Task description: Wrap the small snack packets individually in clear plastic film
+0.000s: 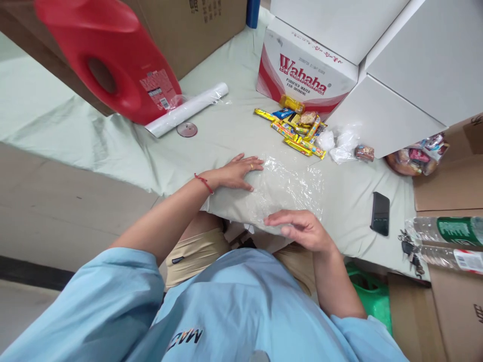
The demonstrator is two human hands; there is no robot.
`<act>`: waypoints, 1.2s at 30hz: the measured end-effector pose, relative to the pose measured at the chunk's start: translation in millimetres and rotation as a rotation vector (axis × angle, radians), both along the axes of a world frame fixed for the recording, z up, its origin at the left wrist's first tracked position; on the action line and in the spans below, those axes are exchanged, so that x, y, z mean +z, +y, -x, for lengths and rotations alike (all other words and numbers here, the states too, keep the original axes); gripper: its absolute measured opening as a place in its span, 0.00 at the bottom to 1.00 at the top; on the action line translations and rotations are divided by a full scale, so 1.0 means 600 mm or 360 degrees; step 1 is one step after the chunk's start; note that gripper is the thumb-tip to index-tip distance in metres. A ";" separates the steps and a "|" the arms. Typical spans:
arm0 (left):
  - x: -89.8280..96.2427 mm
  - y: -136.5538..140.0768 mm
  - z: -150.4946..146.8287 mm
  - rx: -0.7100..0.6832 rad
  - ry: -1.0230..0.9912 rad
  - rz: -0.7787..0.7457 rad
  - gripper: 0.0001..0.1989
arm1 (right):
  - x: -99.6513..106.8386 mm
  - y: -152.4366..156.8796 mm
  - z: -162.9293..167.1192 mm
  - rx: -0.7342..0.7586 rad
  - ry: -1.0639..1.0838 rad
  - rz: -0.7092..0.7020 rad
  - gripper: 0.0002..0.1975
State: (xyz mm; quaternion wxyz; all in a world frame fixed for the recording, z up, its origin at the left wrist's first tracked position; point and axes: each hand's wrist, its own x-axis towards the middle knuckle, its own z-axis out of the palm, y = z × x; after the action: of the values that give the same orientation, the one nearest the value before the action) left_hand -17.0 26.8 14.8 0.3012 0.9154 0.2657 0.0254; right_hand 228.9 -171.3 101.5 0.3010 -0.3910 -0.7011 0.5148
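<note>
A sheet of clear plastic film (296, 183) lies wrinkled and shiny on the pale green tablecloth in front of me. My left hand (237, 172) rests open on the film's left edge, palm down with fingers spread. Above the film's near edge is my right hand (300, 229), its fingers stretched toward the left and the thumb apart from them. I see nothing held in it. Farther left, a white roll of plastic wrap (188, 109) leans by a red jug (124, 60), with a round dark reddish disc (187, 129) beside it.
Yellow-wrapped snacks (298, 128) are piled before a Wahaha carton (302, 75). Crumpled clear plastic (343, 143) and a small brown packet (364, 152) lie right of them. Farther right are a phone (380, 213), keys (411, 251), plastic bottles (458, 230) and a snack-filled bowl (405, 163).
</note>
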 end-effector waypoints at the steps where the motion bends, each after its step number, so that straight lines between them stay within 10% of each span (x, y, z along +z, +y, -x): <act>1: 0.001 -0.001 0.000 0.0005 -0.0001 -0.0005 0.40 | 0.000 0.011 -0.003 -0.0147 -0.0088 -0.0038 0.16; 4: 0.005 -0.003 -0.001 0.0011 0.0000 0.0004 0.41 | -0.026 0.049 0.009 -0.0392 -0.0528 -0.0309 0.15; 11: 0.004 0.006 0.013 0.0061 -0.0215 0.0138 0.31 | -0.132 0.053 0.113 0.0113 -0.1095 -0.0653 0.27; 22: 0.038 -0.104 -0.048 0.1063 -0.0636 -0.0220 0.15 | -0.141 0.042 0.127 0.0073 -0.1100 -0.0703 0.26; 26: 0.035 -0.142 -0.101 0.0858 -0.0737 -0.0077 0.19 | -0.147 0.041 0.129 0.0007 -0.1116 -0.0604 0.24; 36: -0.016 -0.069 -0.099 0.0638 0.0014 -0.0517 0.32 | -0.140 0.037 0.124 0.0069 -0.0994 -0.0689 0.21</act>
State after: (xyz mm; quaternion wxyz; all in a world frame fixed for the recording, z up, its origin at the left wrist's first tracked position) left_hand 42.7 -14.7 5.2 0.1380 0.8809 0.4357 0.1230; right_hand 154.2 -148.9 17.3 0.1375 -0.4414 -0.8597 0.2171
